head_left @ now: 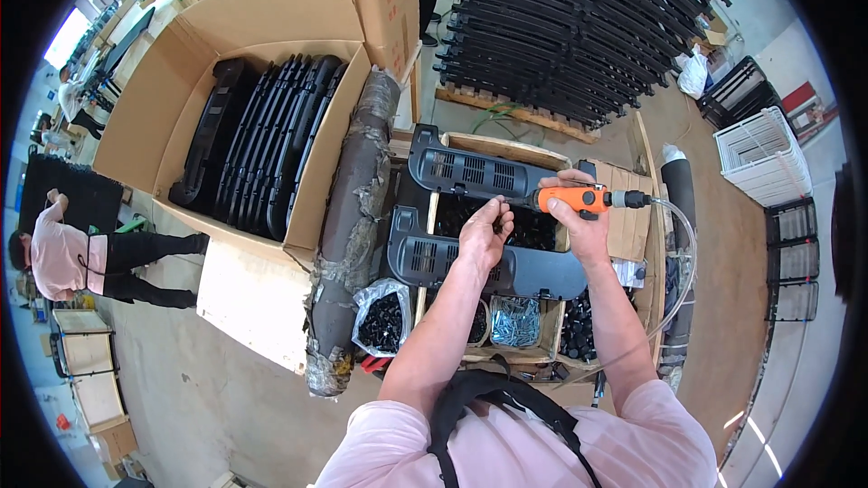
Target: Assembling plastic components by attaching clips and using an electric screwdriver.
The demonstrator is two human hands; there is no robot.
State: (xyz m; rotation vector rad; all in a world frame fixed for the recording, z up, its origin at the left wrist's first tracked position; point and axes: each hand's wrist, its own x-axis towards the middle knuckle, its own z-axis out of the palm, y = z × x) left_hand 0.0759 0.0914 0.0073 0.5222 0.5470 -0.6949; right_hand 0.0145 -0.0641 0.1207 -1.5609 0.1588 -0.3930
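Our right grip (579, 224) clasps one cylindrical orange-and-black power screwdriver (570, 200). Our left grip (485, 233) is pinched closed, contents unclear, near two long black vented plastic panels (542, 273).

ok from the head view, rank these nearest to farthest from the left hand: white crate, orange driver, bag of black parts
1. Orange driver: just right of the left hand
2. Bag of black parts: lower left
3. White crate: far right
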